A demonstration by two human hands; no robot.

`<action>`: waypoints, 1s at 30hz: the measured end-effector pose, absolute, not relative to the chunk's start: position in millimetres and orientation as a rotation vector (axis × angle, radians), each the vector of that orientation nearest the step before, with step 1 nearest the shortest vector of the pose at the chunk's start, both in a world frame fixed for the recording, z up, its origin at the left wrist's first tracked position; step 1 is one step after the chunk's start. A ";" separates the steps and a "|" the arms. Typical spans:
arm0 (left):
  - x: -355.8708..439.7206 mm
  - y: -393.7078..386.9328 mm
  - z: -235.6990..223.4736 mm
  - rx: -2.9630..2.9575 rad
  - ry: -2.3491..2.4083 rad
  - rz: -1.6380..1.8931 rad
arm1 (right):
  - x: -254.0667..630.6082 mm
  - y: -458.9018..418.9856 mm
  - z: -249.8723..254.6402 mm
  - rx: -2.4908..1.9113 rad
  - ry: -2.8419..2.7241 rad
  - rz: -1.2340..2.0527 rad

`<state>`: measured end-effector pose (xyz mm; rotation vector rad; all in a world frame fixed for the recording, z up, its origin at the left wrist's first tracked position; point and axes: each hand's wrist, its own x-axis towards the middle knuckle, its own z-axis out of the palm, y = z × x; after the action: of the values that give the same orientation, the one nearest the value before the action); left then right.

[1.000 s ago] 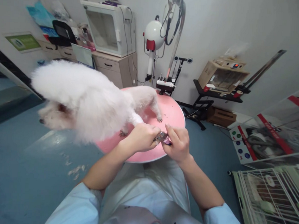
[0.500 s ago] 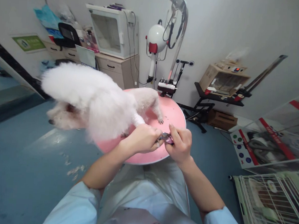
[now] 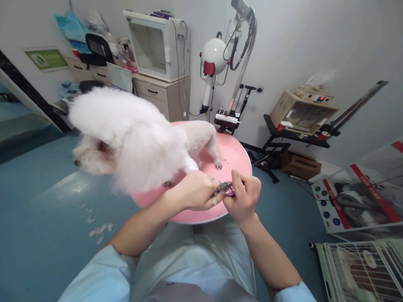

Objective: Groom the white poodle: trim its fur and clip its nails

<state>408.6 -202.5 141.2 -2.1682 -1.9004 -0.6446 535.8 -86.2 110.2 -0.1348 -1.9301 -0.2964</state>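
Gripping the raised foreleg (image 3: 190,165) of a white dog (image 3: 137,143) in the left hand (image 3: 197,191), with fingers clamped round the lower end, presumably to steady it above the pink surface (image 3: 237,153); clasping a small metal-headed tool (image 3: 225,187) in the right hand (image 3: 244,196), with fingers closed on the handle and the thumb laid uppermost, perhaps for control; cannot make out the held paw clearly behind the left fingers, nor any contact between tool and nail; standing side-on, with one hind paw (image 3: 218,165) planted on the surface, likely for balance; bringing both hands together near the front right rim, close to the pale clothing (image 3: 196,250); finding bare pink beyond the hind paw, bounded at the far rim by a metal pole (image 3: 244,74); leaving least room leftward, with the dog's head out over the floor (image 3: 58,233).
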 end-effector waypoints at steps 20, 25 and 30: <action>404.0 -206.1 143.3 -2.209 -1.988 -0.550 | 538.2 -82.8 117.4 0.048 -2.151 0.072; 403.0 -205.2 141.6 -2.223 -2.014 -0.527 | 539.5 -82.8 121.1 0.047 -2.177 0.018; 403.5 -204.7 139.2 -2.216 -2.004 -0.514 | 539.5 -82.7 122.2 0.040 -2.170 -0.043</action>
<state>403.5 -204.7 139.2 -2.2155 -2.0044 -0.5144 539.5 -82.7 122.2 0.0403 -2.1699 -0.0428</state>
